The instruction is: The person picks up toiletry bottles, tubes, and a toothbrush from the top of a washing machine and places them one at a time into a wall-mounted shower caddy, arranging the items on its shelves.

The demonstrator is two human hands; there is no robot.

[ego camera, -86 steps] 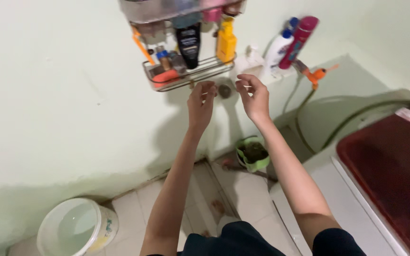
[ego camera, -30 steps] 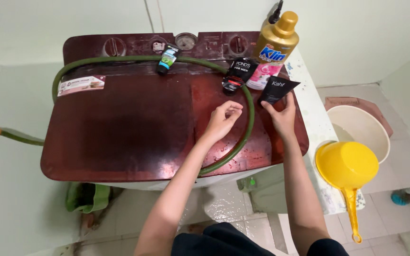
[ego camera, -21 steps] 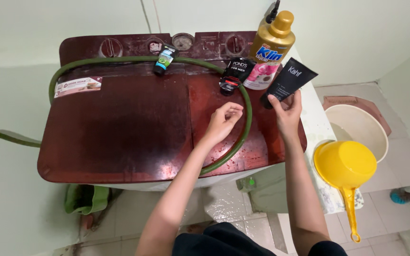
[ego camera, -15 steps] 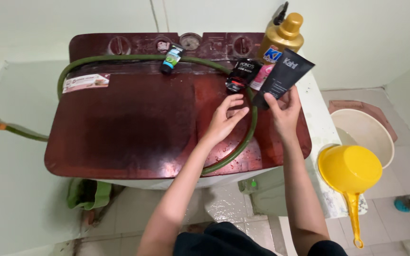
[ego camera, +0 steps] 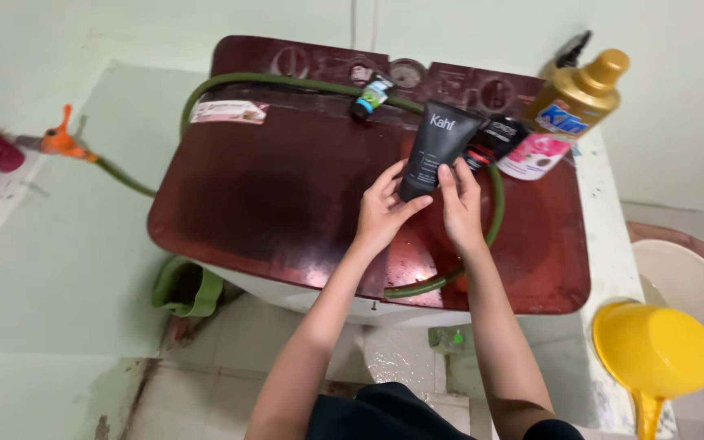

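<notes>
Black plastic squeeze tube [ego camera: 438, 148] held upright over the dark red washer lid [ego camera: 287, 195], near its far edge | left hand [ego camera: 383, 213] and right hand [ego camera: 459, 204] both closed round its base | risk: wet lid, tube could slip.

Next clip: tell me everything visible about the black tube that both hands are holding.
The black tube is a flat squeeze tube of matte, plastic-looking material with white lettering near its wide crimped end. It is held above the dark red washer lid, crimped end pointing away from the person, slightly tilted. The left hand grips its lower left side and the right hand its lower right, fingers covering the narrow end, so any cap is hidden. It looks undamaged; whether it is open cannot be told.
</notes>
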